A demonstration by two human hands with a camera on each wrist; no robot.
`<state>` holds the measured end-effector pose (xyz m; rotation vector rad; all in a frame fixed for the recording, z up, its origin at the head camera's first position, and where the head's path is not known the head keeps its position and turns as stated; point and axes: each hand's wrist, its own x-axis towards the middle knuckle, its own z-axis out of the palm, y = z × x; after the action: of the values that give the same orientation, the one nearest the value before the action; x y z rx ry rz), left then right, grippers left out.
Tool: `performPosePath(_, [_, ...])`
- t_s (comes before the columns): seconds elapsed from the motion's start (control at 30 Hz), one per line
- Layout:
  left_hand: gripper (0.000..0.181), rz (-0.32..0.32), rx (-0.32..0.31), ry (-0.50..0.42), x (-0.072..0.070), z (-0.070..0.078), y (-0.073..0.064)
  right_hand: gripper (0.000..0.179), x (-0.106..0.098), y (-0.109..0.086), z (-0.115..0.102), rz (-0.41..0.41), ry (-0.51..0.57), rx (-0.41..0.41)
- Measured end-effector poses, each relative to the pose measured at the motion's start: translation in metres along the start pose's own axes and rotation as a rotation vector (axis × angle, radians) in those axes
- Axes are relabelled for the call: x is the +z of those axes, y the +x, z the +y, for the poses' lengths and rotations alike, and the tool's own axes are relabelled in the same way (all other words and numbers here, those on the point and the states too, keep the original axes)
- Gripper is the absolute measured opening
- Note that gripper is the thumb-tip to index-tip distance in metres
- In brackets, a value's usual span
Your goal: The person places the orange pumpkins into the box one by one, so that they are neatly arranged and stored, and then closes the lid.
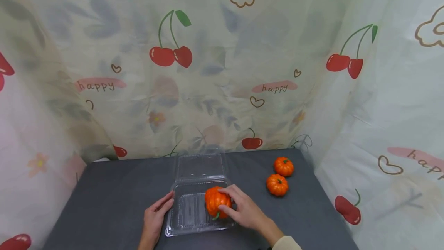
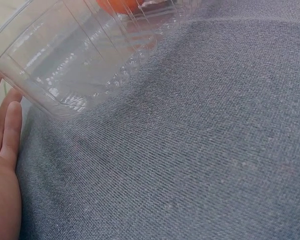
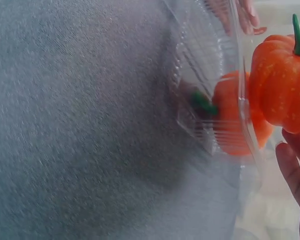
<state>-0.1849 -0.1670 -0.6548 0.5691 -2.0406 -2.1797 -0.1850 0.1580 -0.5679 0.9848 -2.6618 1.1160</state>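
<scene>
A hinged clear plastic box (image 1: 187,228) lies on the dark cloth with its lid (image 1: 199,165) folded back. My right hand (image 1: 248,211) holds a small orange pumpkin (image 1: 212,200) over the box's right half, thumb and fingers on its side. The right wrist view shows this held pumpkin (image 3: 280,82) above the rim. Through the box wall a second pumpkin (image 3: 227,112) shows inside, its green stem tipped sideways; from the head the two overlap. Against the box's left side, my left hand (image 1: 155,216) rests with fairly straight fingers; the left wrist view shows its fingers (image 2: 11,125) by the wall.
Two more orange pumpkins, a rear one (image 1: 284,166) and a nearer one (image 1: 277,185), sit close together on the right of the dark tablecloth (image 1: 118,200). A cherry-printed curtain (image 1: 208,88) hangs behind and along both sides.
</scene>
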Motion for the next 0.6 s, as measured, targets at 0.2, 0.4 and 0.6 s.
performPosePath(0.2, [0.043,0.003,0.011,0.012,-0.002,0.001,-0.001,0.042,0.009,-0.002,0.0,0.021,-0.007,-0.044])
performPosePath(0.4, [0.044,0.006,0.006,0.024,-0.002,0.002,-0.001,0.042,0.014,-0.002,0.001,0.013,-0.01,-0.078])
performPosePath(0.6, [0.043,0.006,0.002,0.033,0.0,0.002,0.0,0.042,0.015,-0.004,0.001,-0.009,-0.012,-0.073])
